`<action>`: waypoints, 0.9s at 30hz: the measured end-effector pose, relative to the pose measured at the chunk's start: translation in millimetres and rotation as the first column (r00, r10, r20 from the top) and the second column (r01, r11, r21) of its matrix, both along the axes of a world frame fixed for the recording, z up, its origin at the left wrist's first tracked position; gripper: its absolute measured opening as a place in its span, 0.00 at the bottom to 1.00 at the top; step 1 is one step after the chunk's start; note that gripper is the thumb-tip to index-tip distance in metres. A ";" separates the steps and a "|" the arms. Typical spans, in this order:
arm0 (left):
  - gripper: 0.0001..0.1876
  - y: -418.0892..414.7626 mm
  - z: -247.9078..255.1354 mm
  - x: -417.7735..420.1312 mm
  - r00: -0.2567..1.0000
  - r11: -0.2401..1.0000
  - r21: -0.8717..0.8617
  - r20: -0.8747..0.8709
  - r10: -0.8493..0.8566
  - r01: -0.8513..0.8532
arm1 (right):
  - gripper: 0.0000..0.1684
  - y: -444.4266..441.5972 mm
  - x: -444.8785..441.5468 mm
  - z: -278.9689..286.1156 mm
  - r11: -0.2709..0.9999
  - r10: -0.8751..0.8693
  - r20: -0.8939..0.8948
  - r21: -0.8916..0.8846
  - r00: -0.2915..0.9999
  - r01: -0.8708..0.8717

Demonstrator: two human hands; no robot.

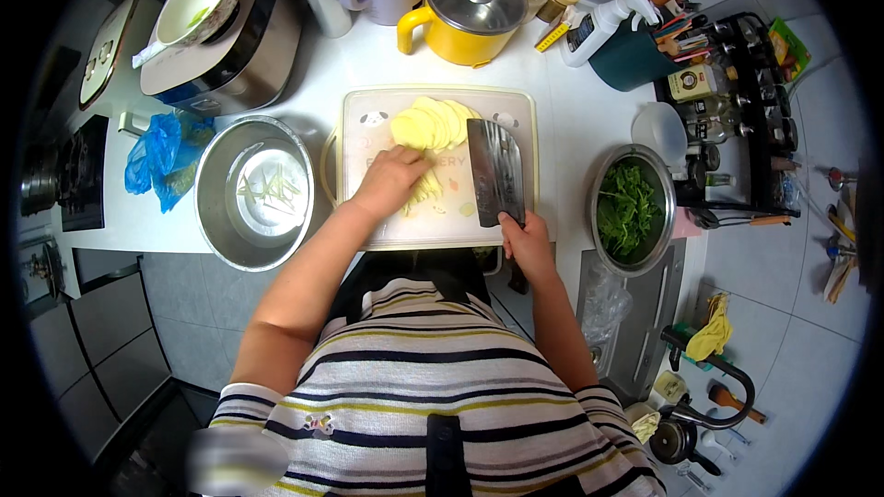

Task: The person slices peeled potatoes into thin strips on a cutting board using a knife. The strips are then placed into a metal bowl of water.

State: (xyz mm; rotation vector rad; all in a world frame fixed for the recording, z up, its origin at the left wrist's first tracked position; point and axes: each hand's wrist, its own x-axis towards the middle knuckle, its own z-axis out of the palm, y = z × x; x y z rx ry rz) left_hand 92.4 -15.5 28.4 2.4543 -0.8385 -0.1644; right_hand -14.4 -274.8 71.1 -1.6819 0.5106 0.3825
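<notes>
My right hand grips the handle of a broad, dark-bladed cleaver, its blade lying over the right side of the cutting board. On the board, my left hand reaches over a small heap of pale yellow shreds, apparently cut potato. The undersides of its fingers are hidden, so whether they pinch any shreds is unclear. Just beyond the fingertips, overlapping round potato slices fan out. Left of the board stands a steel basin with several pale strips at its bottom.
A blue plastic bag lies left of the basin. Behind the board are a yellow pot with a glass lid and a white spray bottle. At right, a steel bowl holds leafy greens, near the sink and a bottle rack.
</notes>
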 end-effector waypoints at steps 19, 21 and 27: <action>0.33 -4.3 -39.5 -60.2 0.853 0.802 -0.292 -0.192 0.485 -0.522 | 0.15 9.2 -40.5 -26.1 0.988 -0.035 -0.296 0.130 0.954 0.077; 0.33 -8.5 -42.5 -58.0 0.851 0.804 -0.279 -0.166 0.498 -0.525 | 0.16 19.8 -37.3 -34.5 0.981 -0.007 -0.302 0.182 0.953 0.065; 0.36 -16.0 -42.3 -58.8 0.846 0.798 -0.287 -0.117 0.520 -0.530 | 0.18 65.4 -24.0 -42.3 0.965 0.123 -0.341 0.259 0.932 -0.033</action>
